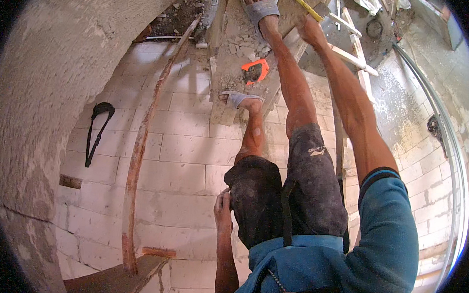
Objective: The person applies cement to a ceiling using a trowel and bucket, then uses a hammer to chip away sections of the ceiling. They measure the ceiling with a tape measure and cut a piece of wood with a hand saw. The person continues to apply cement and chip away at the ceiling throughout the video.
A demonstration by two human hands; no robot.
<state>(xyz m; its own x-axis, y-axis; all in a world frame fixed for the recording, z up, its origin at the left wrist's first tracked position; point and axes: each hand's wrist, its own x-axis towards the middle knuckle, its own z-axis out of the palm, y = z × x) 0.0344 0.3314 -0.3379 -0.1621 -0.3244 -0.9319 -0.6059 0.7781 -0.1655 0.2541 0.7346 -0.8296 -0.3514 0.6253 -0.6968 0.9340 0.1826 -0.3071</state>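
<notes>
My right hand (pixel 310 32) reaches far forward at the top, beside the near end of a long yellow bar-like tool (pixel 304 5). Its fingers look curled, but what they hold, if anything, cannot be made out. My left hand (pixel 222 211) hangs by my left thigh, its fingers loosely stretched against the edge of my dark shorts (pixel 258 201). Between my sandalled feet, an orange-rimmed, handle-shaped piece (pixel 263 66) lies on a dusty board (pixel 225 74) strewn with broken chips.
A long wooden pole (pixel 141 141) leans at left before a white block wall (pixel 184 147). A black strap (pixel 90 139) hangs there. Rough plastered wall (pixel 29 109) fills the left side. A wooden ladder-like frame (pixel 363 73) and metal rails (pixel 448 120) stand at right.
</notes>
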